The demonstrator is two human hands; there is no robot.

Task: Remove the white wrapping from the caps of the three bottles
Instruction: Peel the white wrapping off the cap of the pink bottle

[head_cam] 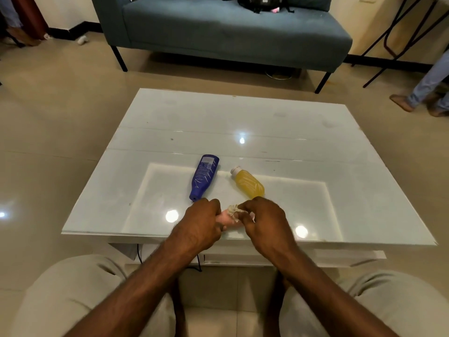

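A blue bottle [203, 176] lies on the white glass table [243, 122], its blue cap toward me. To its right lies a yellow bottle [248, 183] with a bare white cap pointing away. Just above the table's near edge, my left hand [199, 223] is closed around a pale pink bottle [227, 218], mostly hidden by my fingers. The fingers of my right hand [264, 221] pinch the crumpled white wrapping [233, 210] at the pink bottle's top.
A grey-blue sofa [218, 32] with a black bag stands beyond the table. Another person's legs [422, 93] are at the right, black stand legs behind them. My knees sit below the table's near edge.
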